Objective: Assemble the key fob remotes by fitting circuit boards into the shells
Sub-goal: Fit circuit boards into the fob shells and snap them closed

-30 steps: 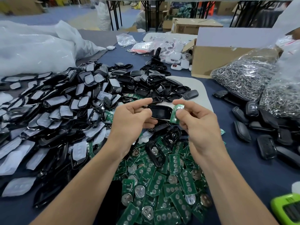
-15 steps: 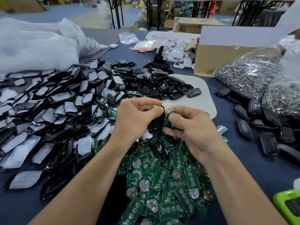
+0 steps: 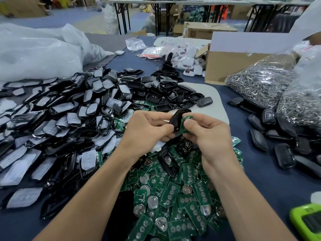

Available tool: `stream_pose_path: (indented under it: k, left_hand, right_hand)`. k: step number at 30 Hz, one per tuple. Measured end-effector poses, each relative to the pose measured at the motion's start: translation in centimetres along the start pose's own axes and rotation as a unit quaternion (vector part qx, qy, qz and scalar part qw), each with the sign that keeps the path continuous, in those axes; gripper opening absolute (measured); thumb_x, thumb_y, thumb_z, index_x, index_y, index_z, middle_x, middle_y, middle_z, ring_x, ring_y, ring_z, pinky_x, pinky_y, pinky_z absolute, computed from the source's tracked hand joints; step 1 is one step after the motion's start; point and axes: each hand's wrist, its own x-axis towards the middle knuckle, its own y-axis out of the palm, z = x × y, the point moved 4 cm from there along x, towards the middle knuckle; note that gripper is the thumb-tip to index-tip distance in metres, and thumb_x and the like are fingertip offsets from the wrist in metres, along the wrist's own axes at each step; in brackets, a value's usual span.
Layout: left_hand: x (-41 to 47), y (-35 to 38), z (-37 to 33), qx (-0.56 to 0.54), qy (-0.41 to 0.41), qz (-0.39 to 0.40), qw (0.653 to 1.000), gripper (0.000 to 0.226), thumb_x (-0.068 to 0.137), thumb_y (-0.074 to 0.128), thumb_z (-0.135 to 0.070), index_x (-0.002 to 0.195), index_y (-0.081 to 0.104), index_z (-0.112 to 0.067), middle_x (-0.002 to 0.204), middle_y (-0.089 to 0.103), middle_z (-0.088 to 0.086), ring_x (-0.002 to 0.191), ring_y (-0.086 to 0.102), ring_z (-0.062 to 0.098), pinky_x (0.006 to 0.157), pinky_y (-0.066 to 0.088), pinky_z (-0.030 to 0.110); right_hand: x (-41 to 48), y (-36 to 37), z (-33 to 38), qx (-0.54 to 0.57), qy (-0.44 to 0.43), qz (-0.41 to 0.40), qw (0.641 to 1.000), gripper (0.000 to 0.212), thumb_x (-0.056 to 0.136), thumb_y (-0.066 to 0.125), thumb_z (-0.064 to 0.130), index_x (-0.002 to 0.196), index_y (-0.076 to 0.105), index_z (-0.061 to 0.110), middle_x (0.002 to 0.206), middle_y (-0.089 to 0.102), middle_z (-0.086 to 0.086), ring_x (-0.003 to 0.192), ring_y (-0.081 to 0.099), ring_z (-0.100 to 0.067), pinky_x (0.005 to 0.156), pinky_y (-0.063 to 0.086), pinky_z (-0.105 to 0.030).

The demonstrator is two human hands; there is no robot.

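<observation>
Over the heap of boards: both hands meet just above the worktop, at the middle of the view.
Left hand: the left hand [image 3: 147, 129] has its fingers curled round the black oval plastic shell half [image 3: 177, 119], which it holds tilted on edge with the hollow side turned toward the other hand.
Right hand: the right hand [image 3: 212, 136] pinches the small green rectangular circuit board [image 3: 185, 123] between thumb and fingers. The board's edge touches the shell's rim, and it does not look seated yet.
Why held so: the tilt probably lets one edge of the board enter first before it is pressed flat.
Supplies: the loose heap of green boards with round silver battery clips [image 3: 173, 197] lies directly beneath the hands. The spread of black shell halves with grey rubber pads [image 3: 69, 119] sits to the left. The closed black fobs [image 3: 284, 155] lie apart on the right and are likely finished.
Worktop: the dark blue cloth [image 3: 269, 180] also carries a pale rounded mat [image 3: 217, 98], clear bags of metal rings [image 3: 260, 80], a brown cardboard box [image 3: 231, 61], white plastic sacks [image 3: 34, 54] and a lime-green device [image 3: 309, 221].
Room: a workshop, with black-legged folding tables [image 3: 156, 14] and cartons behind, all blurred.
</observation>
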Motion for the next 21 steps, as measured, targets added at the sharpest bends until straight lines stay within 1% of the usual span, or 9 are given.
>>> stream_pose_path:
  k: [2, 4, 6, 8, 10, 13, 15, 18, 21]
  left_hand:
    - [0.0, 0.0, 0.2, -0.026, -0.016, -0.016, 0.999, 0.024, 0.091, 0.073, 0.006, 0.102, 0.081, -0.014, 0.083, 0.081, 0.006, 0.074, 0.080, 0.020, 0.065, 0.062, 0.022]
    - [0.0, 0.0, 0.3, -0.058, -0.031, -0.037, 0.997, 0.021, 0.091, 0.073, 0.007, 0.102, 0.080, -0.009, 0.083, 0.081, 0.008, 0.073, 0.080, 0.020, 0.064, 0.061, 0.021]
    - [0.1, -0.1, 0.5, -0.054, -0.037, -0.055, 0.996, 0.021, 0.091, 0.074, 0.005, 0.109, 0.078, -0.005, 0.085, 0.082, 0.007, 0.075, 0.080, 0.021, 0.064, 0.062, 0.022]
    - [0.2, 0.0, 0.7, -0.046, -0.046, -0.070, 0.995, 0.023, 0.092, 0.074, 0.004, 0.113, 0.076, -0.004, 0.088, 0.082, 0.007, 0.076, 0.080, 0.020, 0.065, 0.062, 0.023]
    - [0.3, 0.1, 0.8, -0.046, -0.055, -0.069, 0.995, 0.025, 0.092, 0.074, 0.004, 0.116, 0.075, -0.003, 0.090, 0.082, 0.008, 0.077, 0.080, 0.021, 0.067, 0.063, 0.024]
    - [0.3, 0.4, 0.9, -0.039, -0.051, -0.050, 0.997, 0.026, 0.093, 0.072, 0.004, 0.118, 0.075, -0.004, 0.092, 0.082, 0.006, 0.079, 0.081, 0.021, 0.068, 0.063, 0.024]
    - [0.2, 0.5, 0.8, -0.032, -0.041, -0.030, 0.998, 0.026, 0.094, 0.070, 0.004, 0.116, 0.078, -0.008, 0.092, 0.082, 0.003, 0.082, 0.081, 0.020, 0.070, 0.063, 0.024]
    - [0.0, 0.5, 0.6, -0.027, -0.031, -0.014, 0.999, 0.028, 0.093, 0.069, 0.006, 0.110, 0.080, -0.013, 0.090, 0.082, 0.002, 0.083, 0.081, 0.020, 0.071, 0.063, 0.024]
    - [0.0, 0.5, 0.6, -0.024, -0.022, -0.008, 0.999, 0.030, 0.091, 0.070, 0.007, 0.106, 0.082, -0.016, 0.088, 0.082, 0.002, 0.081, 0.081, 0.020, 0.070, 0.063, 0.023]
  right_hand:
    - [0.0, -0.1, 0.1, -0.031, -0.029, 0.013, 0.999, 0.028, 0.085, 0.078, 0.000, 0.080, 0.085, 0.026, 0.087, 0.081, -0.003, 0.080, 0.074, -0.015, 0.074, 0.058, -0.026]
    - [0.1, -0.4, 0.5, -0.129, -0.093, 0.000, 0.987, 0.030, 0.077, 0.084, 0.007, 0.081, 0.084, 0.037, 0.096, 0.080, 0.010, 0.094, 0.074, -0.008, 0.082, 0.056, -0.027]
    - [0.2, -0.9, 1.1, -0.207, -0.147, -0.035, 0.966, 0.036, 0.072, 0.086, 0.013, 0.076, 0.081, 0.048, 0.094, 0.073, 0.026, 0.095, 0.068, 0.001, 0.080, 0.050, -0.019]
    - [0.5, -1.3, 1.2, -0.194, -0.156, -0.052, 0.967, 0.035, 0.073, 0.085, 0.014, 0.076, 0.080, 0.049, 0.082, 0.066, 0.022, 0.077, 0.061, 0.001, 0.070, 0.045, -0.020]
    - [0.6, -1.4, 1.0, -0.145, -0.139, -0.055, 0.978, 0.028, 0.077, 0.082, 0.012, 0.079, 0.082, 0.040, 0.071, 0.066, 0.011, 0.066, 0.056, -0.009, 0.063, 0.045, -0.026]
    - [0.6, -1.2, 0.7, -0.099, -0.093, -0.043, 0.990, 0.019, 0.080, 0.079, 0.010, 0.078, 0.082, 0.029, 0.065, 0.071, 0.002, 0.054, 0.057, -0.009, 0.054, 0.047, -0.021]
    - [0.5, -1.2, 0.7, -0.127, -0.085, -0.032, 0.988, 0.013, 0.079, 0.079, 0.013, 0.079, 0.081, 0.025, 0.065, 0.073, 0.000, 0.051, 0.058, -0.010, 0.051, 0.045, -0.019]
    - [0.3, -1.1, 0.6, -0.190, -0.101, -0.034, 0.976, 0.008, 0.080, 0.080, 0.019, 0.082, 0.080, 0.027, 0.065, 0.073, 0.003, 0.052, 0.061, -0.010, 0.054, 0.046, -0.026]
    - [0.2, -1.0, 0.8, -0.239, -0.134, -0.057, 0.960, 0.010, 0.083, 0.081, 0.020, 0.086, 0.081, 0.030, 0.066, 0.074, 0.013, 0.057, 0.067, -0.006, 0.059, 0.055, -0.029]
